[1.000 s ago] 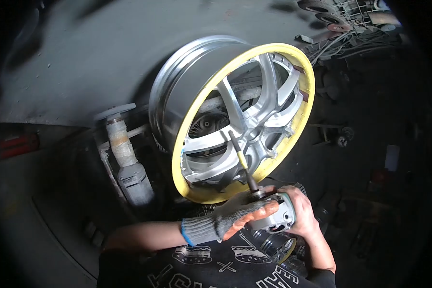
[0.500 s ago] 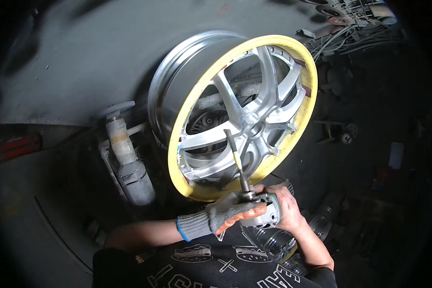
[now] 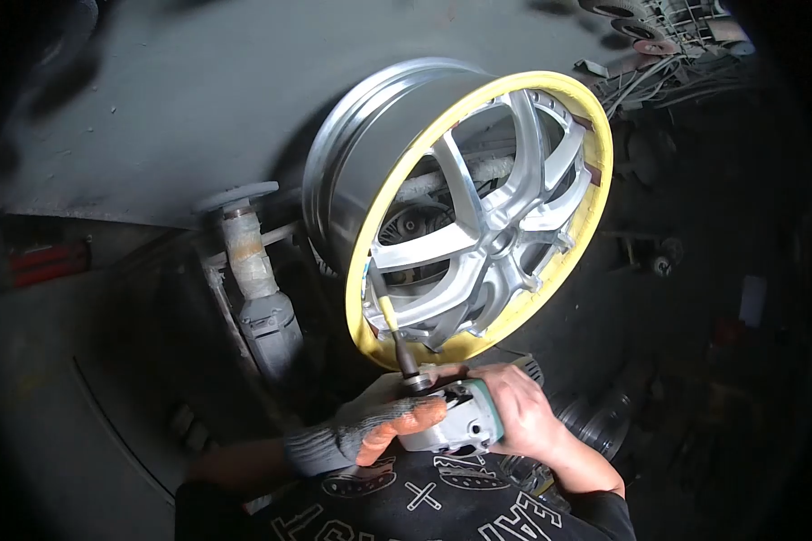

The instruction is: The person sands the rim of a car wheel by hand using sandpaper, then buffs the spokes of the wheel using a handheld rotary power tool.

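A handheld power grinder (image 3: pixel 460 431) with a grey-white body and green trim is gripped in both hands. My left hand (image 3: pixel 365 433), in a grey knit glove with an orange palm, wraps around its head near the collar. My bare right hand (image 3: pixel 523 413) closes over the other end of the body. From the collar a long thin shaft (image 3: pixel 404 353) with a yellow band points up and away. Its tip overlaps the lower left of a silver alloy wheel rim (image 3: pixel 528 135) with a yellow front lip (image 3: pixel 595 212); contact I cannot make out.
Left of the rim, a second power tool (image 3: pixel 271 329) with a taped neck and round disc stands on a metal frame. More wheels (image 3: pixel 604 428) lie in shadow at lower right. Cables and parts (image 3: pixel 668 77) crowd the upper right. A grey panel (image 3: pixel 180 108) spans the upper left.
The grinder and both hands have moved left and slightly down in view. Its shaft tip has passed from near the hub to the rim's lower left. The rim appears shifted right.
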`<state>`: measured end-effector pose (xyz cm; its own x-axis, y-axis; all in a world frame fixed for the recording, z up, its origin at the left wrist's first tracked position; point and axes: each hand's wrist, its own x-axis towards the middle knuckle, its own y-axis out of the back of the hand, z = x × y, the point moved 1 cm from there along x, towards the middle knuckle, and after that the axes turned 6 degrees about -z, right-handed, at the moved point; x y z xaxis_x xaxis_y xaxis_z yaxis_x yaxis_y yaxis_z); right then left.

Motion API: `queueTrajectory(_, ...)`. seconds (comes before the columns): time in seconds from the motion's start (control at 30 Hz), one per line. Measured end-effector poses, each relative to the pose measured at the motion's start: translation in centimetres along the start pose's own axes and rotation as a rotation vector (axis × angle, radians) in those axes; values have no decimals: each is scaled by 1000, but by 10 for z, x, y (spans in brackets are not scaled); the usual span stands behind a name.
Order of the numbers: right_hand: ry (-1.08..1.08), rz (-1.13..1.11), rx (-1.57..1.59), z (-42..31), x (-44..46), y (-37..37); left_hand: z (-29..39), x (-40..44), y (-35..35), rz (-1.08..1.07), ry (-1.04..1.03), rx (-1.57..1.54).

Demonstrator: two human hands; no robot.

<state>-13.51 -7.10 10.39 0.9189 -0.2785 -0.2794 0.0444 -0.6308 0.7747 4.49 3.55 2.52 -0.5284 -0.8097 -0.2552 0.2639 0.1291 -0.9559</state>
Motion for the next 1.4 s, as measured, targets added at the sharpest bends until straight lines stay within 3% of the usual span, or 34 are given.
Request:
queueTrajectory(0.17,-121,18,-115,10,-17,39,-20,48,-2,-27,-77,-130)
queueTrajectory(0.27,-210,15,-143,23,-24,59,-34,87,2,-272,-163,-191)
queueTrajectory(0.37,-251,10,-137,46,-34,63,-38,104,-2,-309,-251,-501)
queueTrajectory(0.47,-264,-3,-115,55,-33,64,-31,116,-3,-214,-221,-36)
queueTrajectory(0.57,-261,-20,-105,58,-30,60,-41,114,5,-358,-348,-120)
queueTrajectory(0.7,-263,-81,-106,52,-26,55,-41,100,10,-385,-476,-129)
queueTrajectory(0.8,-196,-92,-67,38,-14,54,-40,77,12,-365,-508,-137)
queueTrajectory(0.97,-154,-149,-67,21,0,46,-41,42,29,-291,-336,-293)
queueTrajectory(1.07,-131,-138,-42,15,7,38,-35,28,23,25,-124,-264)
queueTrajectory(1.17,-135,-136,-69,12,9,42,-32,25,22,-127,-269,-388)
queueTrajectory(1.27,-159,-104,-98,17,4,50,-17,39,-1,63,-193,-124)
queueTrajectory(1.33,-194,-81,-105,24,-3,59,-28,60,3,-85,-267,-337)
queueTrajectory(1.4,-254,-60,-112,33,-12,65,-38,85,9,-275,-423,-226)
